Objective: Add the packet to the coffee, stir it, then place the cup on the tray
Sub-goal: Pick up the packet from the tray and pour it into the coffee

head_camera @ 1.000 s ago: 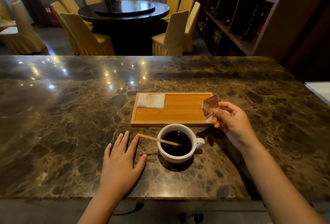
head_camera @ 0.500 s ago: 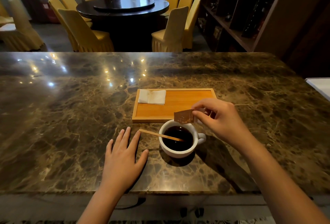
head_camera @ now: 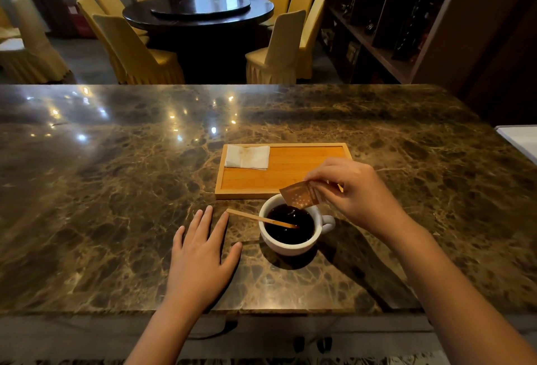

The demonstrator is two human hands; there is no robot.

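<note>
A white cup of dark coffee stands on the marble counter, its handle pointing right. A wooden stirrer leans in it, its free end sticking out to the left. My right hand pinches a small brown packet and holds it tilted over the cup's far rim. My left hand lies flat on the counter just left of the cup, fingers spread, holding nothing. A wooden tray sits right behind the cup.
A folded white napkin lies in the tray's far left corner. The marble counter stretches wide on both sides. A white surface shows at the right edge. Behind the counter stand a round table, yellow chairs and dark shelves.
My right hand has brought the packet from beside the tray's right end to above the cup and tipped it downward. My left hand and the cup stay in place.
</note>
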